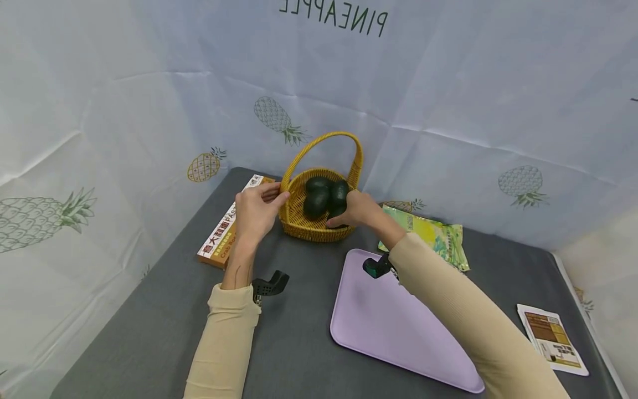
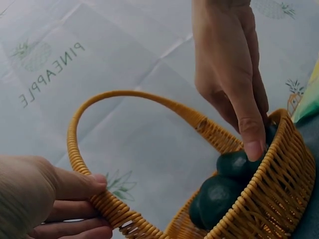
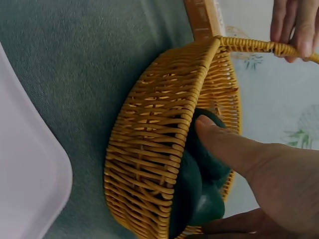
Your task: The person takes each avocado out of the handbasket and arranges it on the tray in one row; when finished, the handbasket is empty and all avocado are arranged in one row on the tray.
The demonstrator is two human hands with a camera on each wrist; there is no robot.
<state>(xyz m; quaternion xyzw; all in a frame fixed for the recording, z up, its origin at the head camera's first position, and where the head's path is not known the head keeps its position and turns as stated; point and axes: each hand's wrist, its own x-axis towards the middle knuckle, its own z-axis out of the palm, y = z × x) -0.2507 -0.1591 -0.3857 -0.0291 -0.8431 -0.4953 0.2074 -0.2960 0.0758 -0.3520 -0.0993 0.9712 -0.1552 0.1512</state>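
A yellow woven basket (image 1: 315, 235) with a tall arched handle (image 1: 326, 137) stands at the back of the table. Several smooth dark green avocados (image 1: 316, 203) lie inside it. My left hand (image 1: 256, 215) pinches the left side of the handle, near where it meets the rim. From the right, my right hand (image 1: 363, 210) reaches into the basket. In the right wrist view its thumb presses on one avocado (image 3: 212, 162), while the fingers curl down the far side, partly hidden. The left wrist view also shows this hand (image 2: 232, 74) coming down over the rim.
A lilac tray (image 1: 384, 321) lies in front, partly under my right forearm. Left of the basket is a long pasta box (image 1: 219, 241). A green-yellow packet (image 1: 443, 238) sits behind the tray, and a white-brown pouch (image 1: 553, 338) at the right. A pineapple-print curtain hangs behind.
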